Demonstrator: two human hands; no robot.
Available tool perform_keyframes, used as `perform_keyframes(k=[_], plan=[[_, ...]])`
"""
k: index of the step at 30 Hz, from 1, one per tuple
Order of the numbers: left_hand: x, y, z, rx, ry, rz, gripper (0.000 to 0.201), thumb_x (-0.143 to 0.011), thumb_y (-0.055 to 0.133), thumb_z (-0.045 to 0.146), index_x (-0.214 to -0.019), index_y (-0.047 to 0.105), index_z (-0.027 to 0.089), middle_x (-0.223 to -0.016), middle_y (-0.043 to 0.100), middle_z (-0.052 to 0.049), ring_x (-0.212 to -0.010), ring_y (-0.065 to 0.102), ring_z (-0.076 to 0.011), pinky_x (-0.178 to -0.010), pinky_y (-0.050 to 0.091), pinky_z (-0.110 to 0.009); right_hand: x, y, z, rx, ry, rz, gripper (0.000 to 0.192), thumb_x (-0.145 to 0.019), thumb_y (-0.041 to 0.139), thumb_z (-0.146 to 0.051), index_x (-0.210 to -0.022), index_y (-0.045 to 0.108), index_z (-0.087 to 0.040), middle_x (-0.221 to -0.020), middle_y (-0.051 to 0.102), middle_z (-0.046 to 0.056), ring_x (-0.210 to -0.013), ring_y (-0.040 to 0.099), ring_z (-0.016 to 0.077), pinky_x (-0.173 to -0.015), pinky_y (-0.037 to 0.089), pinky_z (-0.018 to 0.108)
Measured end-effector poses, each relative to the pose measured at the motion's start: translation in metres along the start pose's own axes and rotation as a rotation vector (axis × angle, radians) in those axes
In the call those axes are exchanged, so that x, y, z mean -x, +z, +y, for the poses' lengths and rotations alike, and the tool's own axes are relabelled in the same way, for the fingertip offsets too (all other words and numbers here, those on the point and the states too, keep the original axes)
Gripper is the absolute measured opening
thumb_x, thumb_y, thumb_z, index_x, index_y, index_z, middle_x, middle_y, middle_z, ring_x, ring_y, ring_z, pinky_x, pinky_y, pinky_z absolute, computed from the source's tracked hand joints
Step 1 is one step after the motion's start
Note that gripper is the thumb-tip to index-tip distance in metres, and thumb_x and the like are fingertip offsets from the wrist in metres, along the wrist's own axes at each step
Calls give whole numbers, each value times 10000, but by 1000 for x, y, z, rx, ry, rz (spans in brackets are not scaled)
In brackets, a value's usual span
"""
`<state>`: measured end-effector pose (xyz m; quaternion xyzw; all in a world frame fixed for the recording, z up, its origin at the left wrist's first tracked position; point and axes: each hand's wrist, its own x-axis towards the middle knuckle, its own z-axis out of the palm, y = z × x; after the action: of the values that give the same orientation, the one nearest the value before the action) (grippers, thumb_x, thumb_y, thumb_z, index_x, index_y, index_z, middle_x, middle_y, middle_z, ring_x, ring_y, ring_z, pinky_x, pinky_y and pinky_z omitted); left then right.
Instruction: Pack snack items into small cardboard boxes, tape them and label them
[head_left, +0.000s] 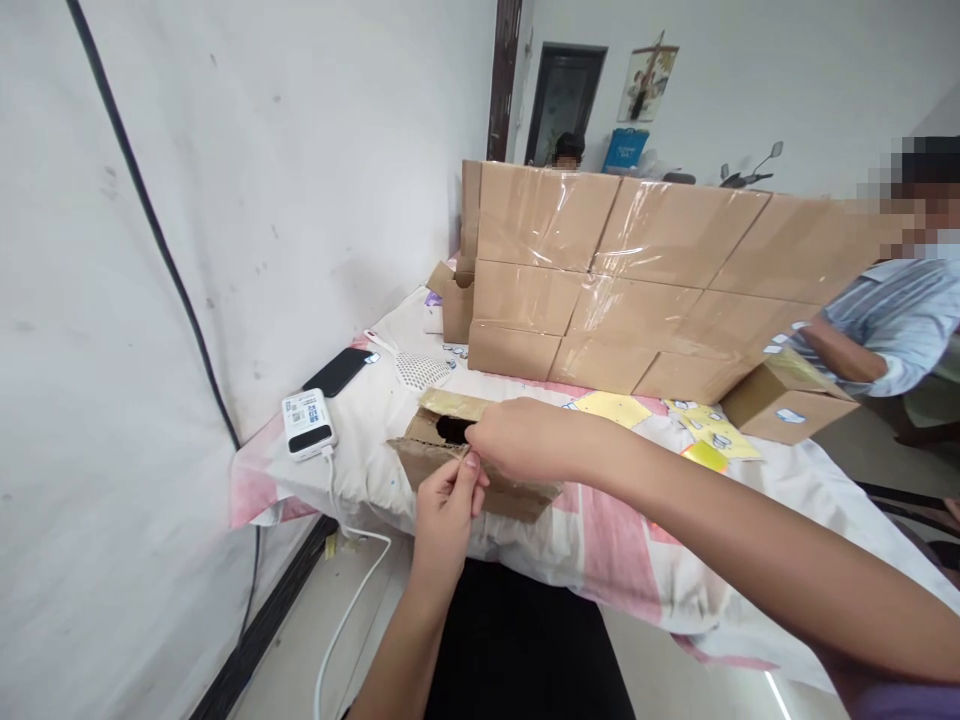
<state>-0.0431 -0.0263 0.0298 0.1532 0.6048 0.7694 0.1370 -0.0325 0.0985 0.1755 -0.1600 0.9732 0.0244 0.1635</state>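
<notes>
A small brown cardboard box [427,465] stands on the table's near edge, its flaps spread and a dark opening showing at the top. My left hand [448,505] pinches the box's near edge between thumb and fingers. Coming across from the right, my right hand [510,440] is closed at the same edge, beside the opening, its knuckles over the box. The fingertips of both hands nearly meet there; those of the right hand are partly hidden.
Behind the box rises a wall of taped cartons [645,290]. To the left lie a white power bank [307,420] with a cable, a black phone [337,372] and a perforated white paddle [424,368]. A person in a striped shirt [892,310] is near another carton [787,400] at right.
</notes>
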Motion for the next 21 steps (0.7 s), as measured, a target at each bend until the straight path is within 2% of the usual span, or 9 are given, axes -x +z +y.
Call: perform_keyframes(k=[5,11,14,21], plan=[[-3,8,-8,36,42,76,447,-870,629,493,-586,488,179,-575,421,28,-541,348,-90,-491,278,-210,-7,1,13,58,-9,-14,207,-872,508,-118,-854,713,-140,-749,667,75,-565,510,135,-538,282,257],[-6,6,-15,28,63,82,433,-865,625,465,-573,479,180,-544,403,34,-527,343,-90,-492,276,-213,-11,8,25,22,-85,-24,203,-892,494,-155,-787,668,-155,-678,600,28,-553,423,119,-551,260,269],[-7,4,-18,10,72,85,432,-845,639,444,-549,471,178,-523,408,35,-508,342,-86,-481,268,-212,-12,10,28,-19,-65,-1,211,-906,479,-172,-787,653,-159,-673,583,18,-549,388,112,-553,254,274],[-5,0,-17,18,48,61,417,-853,633,421,-549,486,177,-489,402,42,-469,335,-78,-463,242,-217,-2,7,24,-108,-8,32,280,-957,425,-249,-812,646,-156,-721,599,29,-552,408,107,-548,277,262]])
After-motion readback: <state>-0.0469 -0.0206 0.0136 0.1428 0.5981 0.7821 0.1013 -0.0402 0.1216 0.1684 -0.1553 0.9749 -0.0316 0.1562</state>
